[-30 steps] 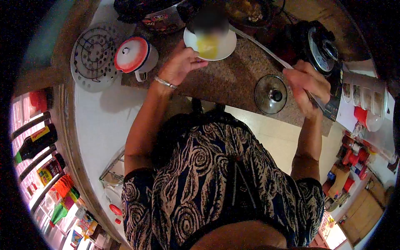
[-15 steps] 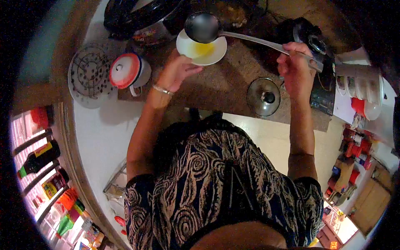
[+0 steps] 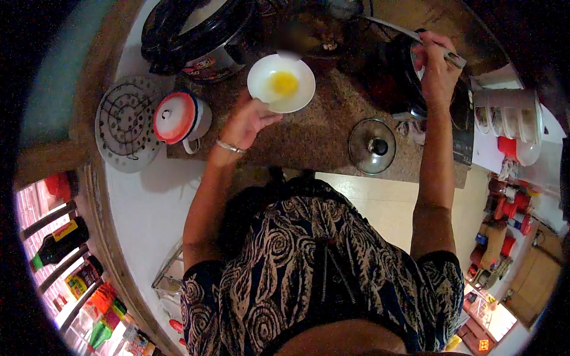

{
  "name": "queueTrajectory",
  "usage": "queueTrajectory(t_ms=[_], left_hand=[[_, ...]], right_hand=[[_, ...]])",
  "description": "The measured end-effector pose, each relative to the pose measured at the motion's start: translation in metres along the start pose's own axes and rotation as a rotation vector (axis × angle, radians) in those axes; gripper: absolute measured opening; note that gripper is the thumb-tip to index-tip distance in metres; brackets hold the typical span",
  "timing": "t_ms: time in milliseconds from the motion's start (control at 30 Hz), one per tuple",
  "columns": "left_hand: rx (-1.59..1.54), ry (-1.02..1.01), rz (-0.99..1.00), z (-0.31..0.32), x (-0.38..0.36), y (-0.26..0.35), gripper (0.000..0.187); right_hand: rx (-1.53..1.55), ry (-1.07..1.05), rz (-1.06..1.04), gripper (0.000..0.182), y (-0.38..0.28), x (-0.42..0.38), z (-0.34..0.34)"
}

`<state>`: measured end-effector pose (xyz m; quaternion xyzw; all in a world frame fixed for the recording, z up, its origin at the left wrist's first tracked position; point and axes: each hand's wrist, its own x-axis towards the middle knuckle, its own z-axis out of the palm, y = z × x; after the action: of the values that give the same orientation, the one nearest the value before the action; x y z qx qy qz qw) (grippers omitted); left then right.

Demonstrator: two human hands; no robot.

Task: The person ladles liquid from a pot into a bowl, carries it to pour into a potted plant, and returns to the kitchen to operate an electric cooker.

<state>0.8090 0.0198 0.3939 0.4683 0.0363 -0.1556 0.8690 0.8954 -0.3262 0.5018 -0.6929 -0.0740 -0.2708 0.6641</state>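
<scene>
A white bowl (image 3: 303, 83) with some yellow liquid in it is held at its lower left rim by my left hand (image 3: 246, 121), fingers closed on the edge. My right hand (image 3: 438, 68) grips the handle of a metal ladle (image 3: 395, 28), up at the right. The ladle's head, at the upper left end of the handle, is dark and hard to make out. A glass lid with a black knob (image 3: 378, 146) lies on the brown counter (image 3: 317, 139) between my two forearms.
A white pot with a red-rimmed lid (image 3: 176, 118) stands left, beside a round perforated plate with a wire rack (image 3: 127, 121). A black cooker (image 3: 202, 44) is at the upper left. Stacked white containers (image 3: 510, 115) are at the right. Dark cookware is at the upper right.
The ladle has moved from over the bowl toward the upper right, with my right hand rising. The bowl in my left hand has shifted slightly left and down, and more of its inside shows.
</scene>
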Motion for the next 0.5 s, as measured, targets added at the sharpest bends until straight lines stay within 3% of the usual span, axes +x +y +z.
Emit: queueTrajectory(t_ms=[167,500], left_hand=[[0.021,0.019,-0.022,-0.001,-0.001,-0.002,0.052],[-0.012,-0.031,-0.026,-0.008,0.003,-0.005,0.049]], right_hand=[[0.069,-0.077,0.01,0.011,-0.001,0.004,0.009],[-0.081,-0.141,0.005,0.014,0.003,0.017,0.016]])
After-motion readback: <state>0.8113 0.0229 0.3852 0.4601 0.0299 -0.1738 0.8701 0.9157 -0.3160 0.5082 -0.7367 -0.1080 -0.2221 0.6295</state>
